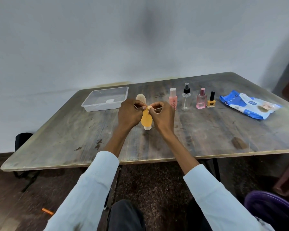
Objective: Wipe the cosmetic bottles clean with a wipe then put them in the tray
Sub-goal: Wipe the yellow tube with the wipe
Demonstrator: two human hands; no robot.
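Dark speckled floor (150, 184) nearest, with a small orange stick (47, 211) lying on it at left and a purple seat (270, 209) at right. Pale blue sleeves (90, 189) reach forward from the person, forearms bare past the bench edge.

Bench (207, 135): worn grey-brown wood, scuffed and stained, one darker blotch toward the right front edge.

Left hand (129, 114) and right hand (163, 116): raised together over the middle of the bench, knuckles up, fingers curled. Both pinch a thin whitish wipe (157, 108) stretched between them, its bunched middle sitting at the top of the orange bottle (146, 119). That bottle stands cap-down on the bench between the two hands, well outside the tray.

Just behind the hands: a beige oval bottle (140, 98), mostly hidden.

Farther back, in a row to the right, all upright: pink bottle with a pale cap (173, 99), clear spray bottle with a black nozzle (186, 97), pink perfume bottle (201, 99), yellow nail polish with a black cap (211, 100). Beyond them to the right, a blue and white wipes pack (250, 104) lying flat.

Back left: clear plastic tray (90, 104), holding no bottles.

Behind the bench: a plain grey-white wall (90, 47); a black bag (22, 140) on the floor at left.
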